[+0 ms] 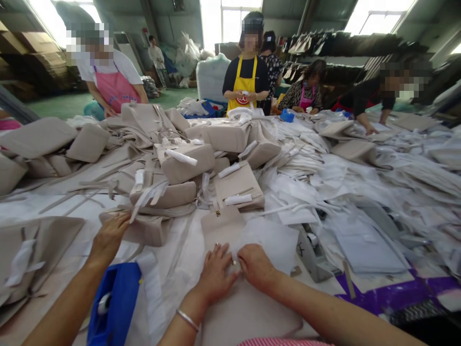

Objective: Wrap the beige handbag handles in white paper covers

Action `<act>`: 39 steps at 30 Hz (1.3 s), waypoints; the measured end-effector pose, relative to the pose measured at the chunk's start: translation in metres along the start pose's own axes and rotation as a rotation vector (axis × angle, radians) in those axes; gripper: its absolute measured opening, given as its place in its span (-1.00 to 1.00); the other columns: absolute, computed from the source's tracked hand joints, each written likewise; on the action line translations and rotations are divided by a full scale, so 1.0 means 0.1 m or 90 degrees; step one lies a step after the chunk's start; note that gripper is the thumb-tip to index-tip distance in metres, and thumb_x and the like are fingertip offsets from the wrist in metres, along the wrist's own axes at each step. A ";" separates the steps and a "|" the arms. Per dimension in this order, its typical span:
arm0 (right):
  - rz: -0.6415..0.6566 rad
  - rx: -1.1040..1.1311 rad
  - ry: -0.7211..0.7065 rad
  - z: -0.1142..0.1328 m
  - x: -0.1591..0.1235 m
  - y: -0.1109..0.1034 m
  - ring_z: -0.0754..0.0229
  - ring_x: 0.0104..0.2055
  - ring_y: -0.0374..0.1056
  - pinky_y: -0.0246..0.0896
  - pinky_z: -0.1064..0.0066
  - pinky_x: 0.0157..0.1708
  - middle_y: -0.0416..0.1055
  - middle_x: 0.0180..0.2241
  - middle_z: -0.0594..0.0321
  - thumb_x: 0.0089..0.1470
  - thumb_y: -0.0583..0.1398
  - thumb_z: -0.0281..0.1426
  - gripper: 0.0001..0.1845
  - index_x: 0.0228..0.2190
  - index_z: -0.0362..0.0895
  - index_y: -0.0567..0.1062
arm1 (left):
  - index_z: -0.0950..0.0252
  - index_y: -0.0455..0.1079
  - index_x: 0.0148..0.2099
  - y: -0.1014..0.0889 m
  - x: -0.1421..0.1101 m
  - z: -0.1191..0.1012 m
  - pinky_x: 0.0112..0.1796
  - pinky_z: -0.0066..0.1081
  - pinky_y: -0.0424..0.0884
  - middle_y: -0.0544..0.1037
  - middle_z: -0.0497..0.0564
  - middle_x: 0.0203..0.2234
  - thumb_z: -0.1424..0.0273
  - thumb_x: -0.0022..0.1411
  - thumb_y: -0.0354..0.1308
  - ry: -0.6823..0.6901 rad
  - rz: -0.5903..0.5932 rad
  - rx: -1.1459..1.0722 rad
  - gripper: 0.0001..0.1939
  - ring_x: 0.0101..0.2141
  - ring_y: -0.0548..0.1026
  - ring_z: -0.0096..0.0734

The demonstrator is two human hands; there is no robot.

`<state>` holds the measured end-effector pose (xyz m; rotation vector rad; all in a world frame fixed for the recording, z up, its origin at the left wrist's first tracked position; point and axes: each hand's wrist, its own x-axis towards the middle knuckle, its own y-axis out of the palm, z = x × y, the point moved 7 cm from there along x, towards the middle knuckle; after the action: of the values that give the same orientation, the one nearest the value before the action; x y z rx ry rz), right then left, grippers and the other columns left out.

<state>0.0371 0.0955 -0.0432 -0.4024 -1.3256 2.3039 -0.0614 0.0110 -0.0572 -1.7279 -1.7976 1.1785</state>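
Note:
A beige handbag [252, 312] lies flat right in front of me, its flap [221, 226] laid back and a small gold clasp [217, 213] at the flap's far end. My left hand [219, 269], with a silver bangle on its wrist, rests on the bag with fingers spread, beside a small pale metal fitting [234, 262]. Close to that fitting, my right hand [256, 266] is closed with its fingers curled; what they pinch is hidden. A thin white sheet [272, 240] lies just beyond the right hand, touching or passing under it.
From the left, a co-worker's hand [111, 238] reaches to a beige bag. A blue tape dispenser [114, 302] stands left of my forearm, a grey one [313, 250] to the right. Beige bags [187, 161] pile up ahead; white sheets [367, 245] lie right. Several people work across the table.

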 end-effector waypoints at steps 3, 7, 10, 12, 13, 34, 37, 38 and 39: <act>-0.030 0.139 0.092 0.13 0.14 -0.09 0.13 -0.25 0.33 0.15 0.31 -0.16 0.48 -0.35 0.14 0.06 0.12 -0.51 -0.85 -0.39 -0.16 0.51 | 0.27 0.30 0.20 -0.14 0.01 0.13 0.27 -0.04 0.05 0.24 0.21 0.28 -0.02 0.24 -0.04 -0.046 -0.055 -0.120 -0.36 0.29 0.13 -0.05; -0.010 0.442 0.272 0.12 0.30 0.05 0.23 -0.41 0.30 0.17 0.43 -0.34 0.44 -0.49 0.24 -0.04 0.14 -0.50 -0.90 -0.49 -0.18 0.47 | 0.38 0.18 0.26 -0.31 -0.09 0.14 0.19 -0.11 0.22 0.41 0.26 0.12 -0.04 0.16 0.06 -0.106 -0.117 -0.249 -0.22 0.13 0.36 -0.08; -0.020 0.660 0.423 0.04 0.32 0.21 0.26 -0.46 0.26 0.19 0.43 -0.41 0.34 -0.54 0.30 -0.08 0.16 -0.43 -0.94 -0.49 -0.17 0.42 | 0.39 -0.12 0.38 -0.35 -0.21 0.05 0.09 -0.14 0.32 0.49 0.19 -0.02 0.02 0.09 0.18 -0.160 -0.152 -0.264 -0.03 -0.01 0.46 -0.14; -0.010 0.798 0.481 0.03 0.31 0.30 0.26 -0.45 0.26 0.23 0.43 -0.43 0.30 -0.52 0.33 -0.10 0.18 -0.39 -0.91 -0.47 -0.15 0.38 | 0.32 -0.30 0.41 -0.33 -0.27 0.01 0.03 -0.19 0.36 0.48 0.17 -0.01 0.09 0.04 0.26 -0.196 -0.157 -0.236 0.09 -0.05 0.48 -0.15; -0.004 0.846 0.491 0.04 0.31 0.33 0.26 -0.44 0.26 0.25 0.42 -0.42 0.29 -0.51 0.33 -0.12 0.19 -0.38 -0.88 -0.48 -0.15 0.36 | 0.28 -0.35 0.41 -0.32 -0.29 0.00 0.00 -0.22 0.38 0.48 0.16 0.01 0.14 0.04 0.27 -0.212 -0.155 -0.215 0.11 -0.05 0.49 -0.16; 0.209 -0.118 -0.142 0.12 0.21 0.18 -0.32 0.31 -0.09 -0.24 -0.24 0.21 0.03 0.31 -0.02 0.11 0.02 0.15 -0.19 0.27 0.01 0.17 | 0.45 0.06 0.29 -0.50 -0.30 0.75 -0.25 -0.33 0.44 0.54 0.05 -0.32 0.34 0.18 0.11 -0.369 -0.285 -0.127 -0.32 -0.36 0.52 -0.32; 0.204 -0.119 -0.140 0.13 0.19 0.19 -0.33 0.30 -0.07 -0.22 -0.23 0.20 0.06 0.30 -0.01 0.10 0.00 0.17 -0.19 0.26 0.03 0.18 | 0.42 0.25 0.16 -0.72 -0.38 0.46 -0.13 -0.22 0.45 0.51 0.17 -0.19 0.38 0.23 0.03 -0.284 -0.349 -0.004 -0.54 -0.22 0.52 -0.21; 0.198 -0.117 -0.142 0.14 0.19 0.18 -0.33 0.29 -0.06 -0.21 -0.23 0.19 0.07 0.29 -0.01 0.10 0.01 0.17 -0.19 0.26 0.02 0.19 | 0.40 0.30 0.12 -0.79 -0.38 0.26 -0.05 -0.17 0.42 0.49 0.20 -0.13 0.39 0.25 0.02 -0.222 -0.370 0.036 -0.59 -0.13 0.49 -0.16; 0.189 -0.115 -0.142 0.15 0.19 0.17 -0.33 0.29 -0.06 -0.20 -0.22 0.19 0.07 0.29 -0.01 0.10 0.02 0.15 -0.19 0.25 0.02 0.19 | 0.37 0.33 0.10 -0.84 -0.37 0.04 0.02 -0.14 0.39 0.47 0.22 -0.09 0.38 0.26 0.01 -0.148 -0.381 0.059 -0.62 -0.05 0.45 -0.13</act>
<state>0.0096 0.0864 -0.0510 -0.4343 -1.6899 2.5389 -0.1107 -0.0157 0.0149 -0.9169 -2.1408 1.1958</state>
